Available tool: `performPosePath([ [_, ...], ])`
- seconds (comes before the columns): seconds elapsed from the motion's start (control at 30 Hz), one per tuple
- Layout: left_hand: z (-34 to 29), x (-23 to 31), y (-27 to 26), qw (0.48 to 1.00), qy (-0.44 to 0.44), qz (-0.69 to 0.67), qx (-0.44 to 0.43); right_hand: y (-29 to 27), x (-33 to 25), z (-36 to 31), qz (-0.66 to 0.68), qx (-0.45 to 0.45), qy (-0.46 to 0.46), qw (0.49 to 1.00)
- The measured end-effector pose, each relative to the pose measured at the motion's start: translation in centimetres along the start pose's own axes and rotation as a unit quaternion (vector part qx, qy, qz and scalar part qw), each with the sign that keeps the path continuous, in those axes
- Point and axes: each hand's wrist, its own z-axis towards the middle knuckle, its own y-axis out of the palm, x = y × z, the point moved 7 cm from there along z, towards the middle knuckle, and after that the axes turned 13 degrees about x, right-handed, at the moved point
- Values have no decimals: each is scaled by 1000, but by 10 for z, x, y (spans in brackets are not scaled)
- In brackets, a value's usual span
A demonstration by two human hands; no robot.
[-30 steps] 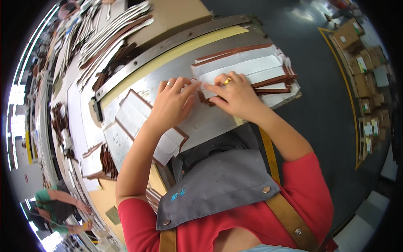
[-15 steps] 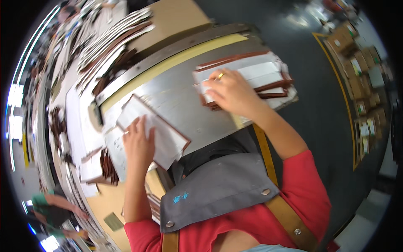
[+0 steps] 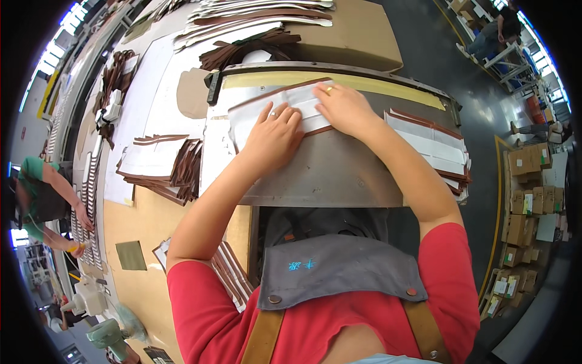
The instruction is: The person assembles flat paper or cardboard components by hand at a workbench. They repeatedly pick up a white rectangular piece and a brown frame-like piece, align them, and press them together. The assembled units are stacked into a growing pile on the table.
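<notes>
A flat white panel with brown edges (image 3: 248,121) lies slightly tilted on the metal plate (image 3: 327,170), its far edge over the yellow strip (image 3: 388,88). My left hand (image 3: 276,136) rests palm down on the panel's near middle, fingers spread over its surface. At the panel's right end is my right hand (image 3: 348,109), fingers bent and closed on it; its underside is hidden. To the right, a stack of similar white and brown panels (image 3: 424,142) lies on the plate's edge.
Another panel stack (image 3: 154,161) sits left of the plate. Beyond the metal rail are a cardboard box (image 3: 345,36) and piled brown and white strips (image 3: 260,15). A co-worker's arms (image 3: 66,188) reach in at far left. Cartons (image 3: 524,182) line the right side.
My right hand has left the right-hand stack and moved onto the panel. The panel has shifted away from me and turned towards the yellow strip, with my left hand on it. My view has turned.
</notes>
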Motion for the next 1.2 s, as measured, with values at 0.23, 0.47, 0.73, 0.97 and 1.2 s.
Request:
performPosePath([
  [0.23, 22, -48, 22, 990, -74, 114, 39, -12, 48, -16, -105, 61, 29, 992],
  [0.47, 28, -62, 26, 987, -99, 125, -14, -9, 47, -24, 4, 89, 94, 992],
  [0.73, 31, -71, 28, 990, -95, 104, -1, -7, 50, -20, -28, 69, 91, 993],
  [0.97, 34, -75, 25, 991, -100, 88, -4, -7, 44, -22, -30, 63, 68, 995],
  [1.2, 37, -72, 28, 986, -114, 118, 24, -7, 48, -17, -4, 93, 71, 993],
])
